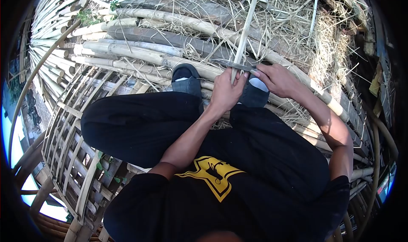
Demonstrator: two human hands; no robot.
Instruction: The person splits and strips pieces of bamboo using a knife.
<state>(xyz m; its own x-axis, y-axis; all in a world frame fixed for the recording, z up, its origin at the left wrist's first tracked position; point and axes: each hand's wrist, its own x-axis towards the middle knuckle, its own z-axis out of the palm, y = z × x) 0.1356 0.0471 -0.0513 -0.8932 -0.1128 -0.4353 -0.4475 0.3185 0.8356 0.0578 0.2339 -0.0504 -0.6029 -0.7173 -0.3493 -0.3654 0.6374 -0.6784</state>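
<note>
My left hand (pixel 226 90) is closed around the lower end of a long, pale bamboo strip (pixel 245 33), which runs away from me toward the top of the view. In my right hand (pixel 277 81) is a knife (pixel 234 65), its handle mostly covered by my fingers. The dark blade lies across the strip just beyond my left fingers, pointing left. Both hands are close together above my feet, which wear dark sandals (pixel 185 77).
Bamboo poles (pixel 144 54) lie side by side under and in front of me. Shavings (pixel 289 42) cover the ground ahead and right. On my left is a woven bamboo lattice (pixel 80 157); stacked bamboo poles (pixel 49 67) fan out at upper left.
</note>
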